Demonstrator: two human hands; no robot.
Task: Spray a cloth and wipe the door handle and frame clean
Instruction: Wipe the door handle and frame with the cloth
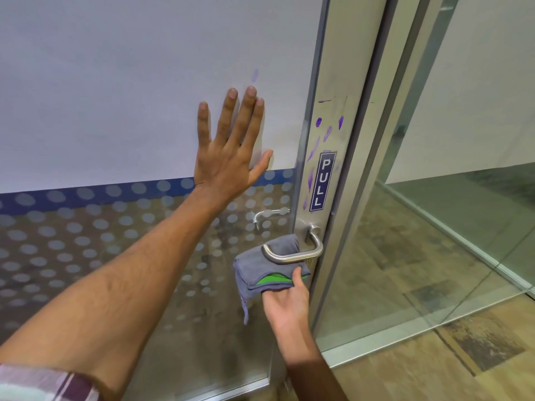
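Note:
A steel lever door handle (301, 254) juts from the grey metal door frame (333, 82) of a frosted glass door. A folded grey cloth with a green inner layer (254, 273) is tucked behind and under the handle. My right hand (288, 299) grips the cloth from below, thumb on its lower edge. My left hand (231, 146) lies flat on the frosted glass (115, 82), fingers spread, to the upper left of the handle. Purple smears (314, 147) mark the frame around a blue PULL sign (322, 182). No spray bottle is in view.
A second handle (266, 216) shows through the glass on the door's far side. Right of the frame a clear glass partition (434, 227) meets a wooden floor (434, 366). The lower door glass has a dotted pattern (86, 241) and a blue stripe.

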